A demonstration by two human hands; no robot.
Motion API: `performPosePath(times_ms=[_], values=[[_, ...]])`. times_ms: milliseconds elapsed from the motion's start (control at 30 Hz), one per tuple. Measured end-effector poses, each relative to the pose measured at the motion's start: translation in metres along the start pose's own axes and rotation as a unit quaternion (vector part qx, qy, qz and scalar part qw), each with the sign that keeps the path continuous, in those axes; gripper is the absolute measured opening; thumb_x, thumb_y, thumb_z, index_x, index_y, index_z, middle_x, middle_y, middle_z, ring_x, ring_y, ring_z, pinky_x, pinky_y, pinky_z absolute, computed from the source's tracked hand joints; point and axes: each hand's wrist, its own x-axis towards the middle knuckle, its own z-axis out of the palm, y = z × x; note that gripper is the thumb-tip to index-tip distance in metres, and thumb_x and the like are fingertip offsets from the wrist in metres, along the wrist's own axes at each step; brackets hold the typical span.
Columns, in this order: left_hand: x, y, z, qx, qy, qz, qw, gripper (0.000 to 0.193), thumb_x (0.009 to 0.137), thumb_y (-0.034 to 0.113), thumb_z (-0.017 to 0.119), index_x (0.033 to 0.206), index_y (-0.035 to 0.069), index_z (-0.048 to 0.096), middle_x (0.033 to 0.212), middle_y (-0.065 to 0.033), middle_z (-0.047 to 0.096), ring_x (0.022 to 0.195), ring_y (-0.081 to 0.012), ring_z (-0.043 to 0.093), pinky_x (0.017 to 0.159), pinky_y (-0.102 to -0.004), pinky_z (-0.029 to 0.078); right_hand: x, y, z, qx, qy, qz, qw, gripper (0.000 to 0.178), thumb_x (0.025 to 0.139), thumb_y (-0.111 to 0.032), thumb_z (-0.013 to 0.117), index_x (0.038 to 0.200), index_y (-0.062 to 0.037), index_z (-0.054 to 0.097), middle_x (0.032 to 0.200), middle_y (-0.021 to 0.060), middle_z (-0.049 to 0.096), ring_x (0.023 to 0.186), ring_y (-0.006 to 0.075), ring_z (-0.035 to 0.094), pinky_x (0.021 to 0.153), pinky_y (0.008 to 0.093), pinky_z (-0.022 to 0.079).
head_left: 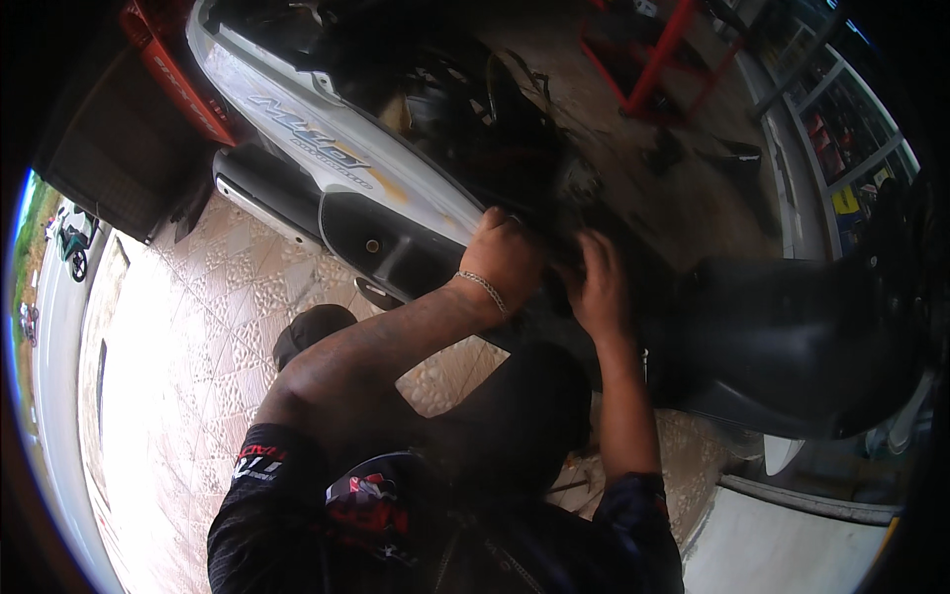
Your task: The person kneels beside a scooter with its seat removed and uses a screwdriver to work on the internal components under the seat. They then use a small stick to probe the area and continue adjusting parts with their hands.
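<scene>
A motor scooter with a white side panel (pixel 346 148) stands in front of me, its dark inner parts exposed beyond the panel. My left hand (pixel 503 259), with a chain bracelet on the wrist, is closed at the panel's right end, against its edge. Whatever its fingers grip is hidden under the hand. Just to the right, my right hand (pixel 599 289) has its fingers bent over a dark part of the scooter. Shadow hides what lies between its thumb and fingers. The black seat (pixel 782 337) extends to the right of both hands.
A black exhaust cover (pixel 267 193) juts out below the white panel. Beyond the scooter stands a red tool trolley (pixel 653 59), near a glass display case (pixel 856 129). A red box (pixel 178 79) is at the upper left. Patterned tiles (pixel 228 327) cover the floor; a road lies far left.
</scene>
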Motion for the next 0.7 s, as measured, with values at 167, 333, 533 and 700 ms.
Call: performPosePath(times_ms=[167, 333, 533, 700], values=[[0.004, -0.001, 0.005, -0.030, 0.011, -0.011, 0.999, 0.011, 0.081, 0.020, 0.063, 0.082, 0.018, 0.073, 0.085, -0.0017, 0.071, 0.088, -0.0184, 0.067, 0.090, -0.0354, 0.040, 0.005, -0.010, -0.004, -0.016, -0.081, 0.030, 0.996, 0.033, 0.095, -0.028, 0.065, 0.116, -0.0029, 0.064, 0.099, 0.0175, 0.068, 0.095, 0.0364, 0.068, 0.082, 0.0435, 0.055], [0.003, 0.000, 0.007, -0.023, 0.048, -0.018, 0.998, 0.008, 0.079, 0.021, 0.065, 0.080, 0.016, 0.071, 0.082, -0.0020, 0.071, 0.084, -0.0181, 0.067, 0.088, -0.0341, 0.042, 0.009, -0.001, 0.013, 0.529, -0.164, 0.468, 0.688, 0.038, 0.099, -0.045, 0.052, 0.094, -0.0100, 0.066, 0.069, 0.0066, 0.064, 0.055, 0.0180, 0.061, 0.042, 0.0286, 0.043], [0.003, -0.002, 0.008, -0.019, 0.042, -0.015, 0.999, 0.007, 0.079, 0.019, 0.064, 0.080, 0.014, 0.069, 0.084, -0.0030, 0.070, 0.085, -0.0187, 0.067, 0.089, -0.0335, 0.042, -0.005, 0.008, 0.018, 0.601, -0.229, 0.485, 0.593, 0.050, 0.101, -0.052, 0.044, 0.084, -0.0097, 0.063, 0.059, 0.0029, 0.061, 0.043, 0.0135, 0.055, 0.039, 0.0252, 0.040], [0.003, -0.004, 0.010, -0.008, 0.044, -0.011, 0.999, 0.007, 0.080, 0.017, 0.063, 0.081, 0.013, 0.069, 0.084, -0.0037, 0.069, 0.085, -0.0192, 0.067, 0.090, -0.0337, 0.042, 0.002, 0.006, -0.008, 0.041, -0.030, -0.095, 0.994, 0.057, 0.077, -0.006, 0.071, 0.132, -0.0031, 0.057, 0.133, 0.0148, 0.058, 0.123, 0.0325, 0.057, 0.102, 0.0436, 0.048]])
